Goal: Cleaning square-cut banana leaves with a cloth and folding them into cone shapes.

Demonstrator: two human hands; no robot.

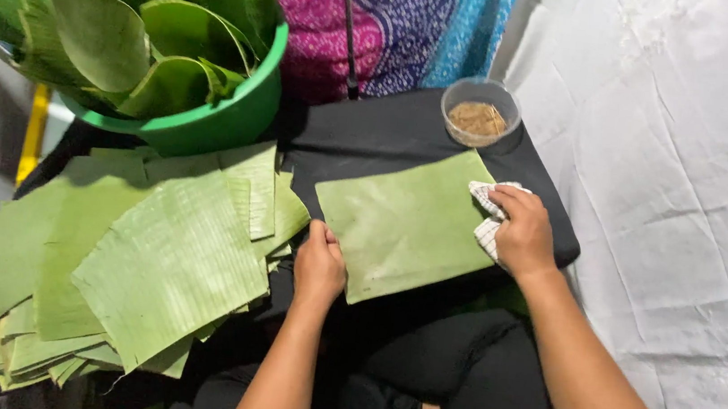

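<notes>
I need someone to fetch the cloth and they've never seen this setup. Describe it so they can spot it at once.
Start at the black surface in front of the person, where a single cut banana leaf lies flat. At that leaf's right edge, the right hand presses a small cloth. It is the only white, checked fabric there; everything beside it is green leaf or plain black.

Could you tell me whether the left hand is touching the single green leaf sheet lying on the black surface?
Touching. The head view shows the left hand pressing its fingers on the near left edge of the leaf sheet, no gap visible.
</notes>
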